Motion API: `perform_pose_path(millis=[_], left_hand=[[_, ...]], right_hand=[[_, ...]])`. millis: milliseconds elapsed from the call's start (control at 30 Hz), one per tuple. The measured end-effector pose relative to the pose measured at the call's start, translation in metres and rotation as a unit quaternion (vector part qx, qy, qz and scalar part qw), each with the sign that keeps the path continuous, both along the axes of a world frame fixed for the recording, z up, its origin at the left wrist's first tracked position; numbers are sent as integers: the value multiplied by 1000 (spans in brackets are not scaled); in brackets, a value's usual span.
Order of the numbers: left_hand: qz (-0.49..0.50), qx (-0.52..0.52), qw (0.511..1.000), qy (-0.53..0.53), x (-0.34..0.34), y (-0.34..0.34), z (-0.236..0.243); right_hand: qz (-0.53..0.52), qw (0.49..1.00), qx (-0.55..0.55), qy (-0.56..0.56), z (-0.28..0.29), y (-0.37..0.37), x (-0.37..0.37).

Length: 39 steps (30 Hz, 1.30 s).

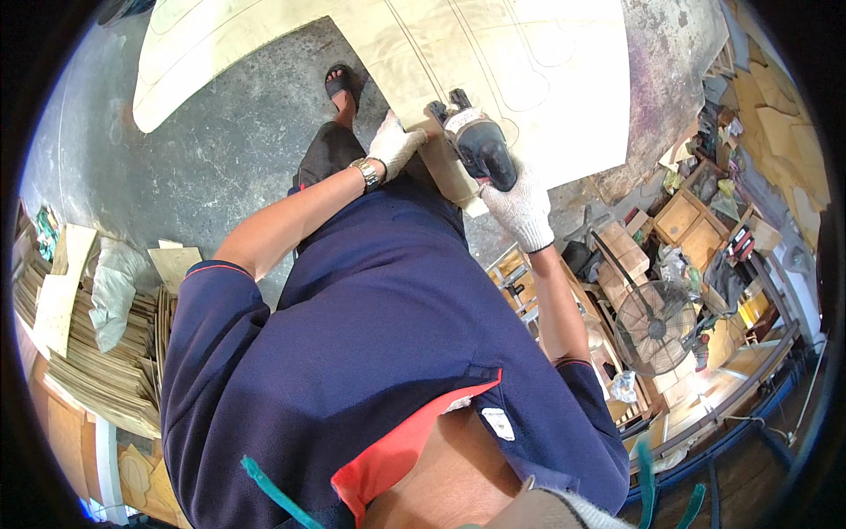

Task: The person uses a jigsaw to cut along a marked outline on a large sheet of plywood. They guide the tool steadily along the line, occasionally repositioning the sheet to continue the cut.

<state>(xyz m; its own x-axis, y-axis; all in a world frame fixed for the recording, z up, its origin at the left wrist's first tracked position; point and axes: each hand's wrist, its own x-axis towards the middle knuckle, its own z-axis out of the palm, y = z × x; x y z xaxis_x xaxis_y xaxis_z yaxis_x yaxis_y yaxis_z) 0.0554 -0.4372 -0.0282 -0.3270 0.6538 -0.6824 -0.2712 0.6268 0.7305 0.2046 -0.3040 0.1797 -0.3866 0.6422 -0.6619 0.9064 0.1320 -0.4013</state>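
A large pale board (pixel 573 106), seemingly plywood, lies ahead of me with long straight and curved lines drawn on it. My right hand (pixel 520 207), in a white knit glove, is closed round the rear of a black handheld power tool (pixel 485 150) that looks like a jigsaw. The tool rests on the board near its close edge; its blade is hidden. My left hand (pixel 395 145), also gloved, grips the board's left edge beside the tool, its thumb toward the tool. A metal watch (pixel 367 175) is on my left wrist.
To the right stand a black wire-cage fan (pixel 655 327), wooden boxes (pixel 687 220) and mixed clutter. Stacked thin wooden sheets (pixel 110 353) are at the left, with a whitish bag (pixel 113 291) over them. Grey concrete floor (pixel 238 132) shows beside the board; my sandalled foot (pixel 338 81) stands there.
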Motion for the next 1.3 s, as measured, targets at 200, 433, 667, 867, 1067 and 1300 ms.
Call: perform_pose_path(millis=[200,433,667,867,1067,1300], left_hand=[[-7,-1,1000,2,-1,-1,1],[-16,14,1000,-9,-5,-1,8],[-6,22,999,-29,-5,-1,3],[-11,6,999,-43,-5,1,11],[4,6,994,-111,-8,0,12],[-70,36,989,-126,-18,-2,12]], right_hand=[[13,1000,28,5,-3,0,-4],[-2,999,9,44,-4,1,-3],[23,999,21,43,-7,3,-6],[9,997,66,32,-2,-3,-13],[-2,999,29,20,4,-1,-18],[-31,999,3,21,9,0,-25]])
